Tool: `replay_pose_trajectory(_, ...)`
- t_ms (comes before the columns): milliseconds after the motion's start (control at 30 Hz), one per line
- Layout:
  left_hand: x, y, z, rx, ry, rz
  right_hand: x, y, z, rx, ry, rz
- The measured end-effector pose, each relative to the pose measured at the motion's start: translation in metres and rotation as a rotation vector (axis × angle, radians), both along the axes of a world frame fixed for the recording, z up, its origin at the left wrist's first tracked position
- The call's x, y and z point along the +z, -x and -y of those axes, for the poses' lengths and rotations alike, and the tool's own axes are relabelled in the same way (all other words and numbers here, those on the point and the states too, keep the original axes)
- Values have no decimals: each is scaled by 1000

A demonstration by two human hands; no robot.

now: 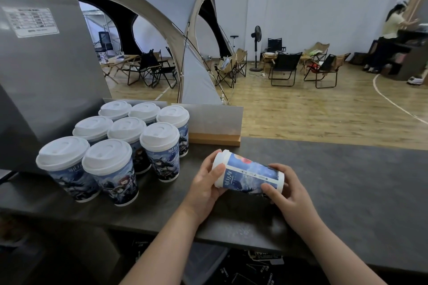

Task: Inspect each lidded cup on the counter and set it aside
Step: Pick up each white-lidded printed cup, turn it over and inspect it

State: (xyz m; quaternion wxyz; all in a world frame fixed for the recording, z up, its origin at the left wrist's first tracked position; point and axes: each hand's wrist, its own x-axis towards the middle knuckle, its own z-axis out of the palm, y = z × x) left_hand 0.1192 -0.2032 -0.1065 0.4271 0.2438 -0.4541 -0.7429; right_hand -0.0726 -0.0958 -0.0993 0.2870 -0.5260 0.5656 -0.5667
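The lidded cup [250, 174] lies on its side in the air just above the table [347, 180], held between two hands. The left hand [207, 183] takes the lid end, thumb across the rim of the white lid [222, 157] and fingers curled behind it. The right hand [284, 188] wraps the base end, thumb underneath and fingers over the top. Both make a closed grip on the same cup, and neither is free. The printed blue sleeve faces up toward the camera.

This looks like the inspecting step: the cup is tipped flat so that its side and seam can be read, and it has not yet been set aside. The next move, as I judge it, calls for bringing the cup upright again with the lid uppermost. Then it goes down on the table apart from the unchecked group, and both hands let go before reaching for another.

To the left stand eight cups [159, 146] of the same kind — upright, packed close in rows, each capped with a white lid. They sit beside a grey cabinet [46, 76] and in front of a sign stand [215, 122] with a wooden foot.

What the cups hold cannot be seen, since every lid is on. Nothing drips from the one held sideways, so it is probably empty or well sealed — a guess only.
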Motion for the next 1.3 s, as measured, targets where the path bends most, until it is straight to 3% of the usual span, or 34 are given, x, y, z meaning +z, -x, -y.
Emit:
replay_pose_trajectory(300,-3,-1,1,51,-15,-5,-2,3,2,-11,-19,60)
replay_pose_trajectory(533,-2,6,1,111,4,47,-5,7,-1,45,-47,-129)
replay_pose_trajectory(700,-4,2,1,97,17,-7,0,3,2,-7,-30,-29)
replay_pose_trajectory(1300,0,2,1,111,-54,-53,-12,9,0,40,-27,-119)
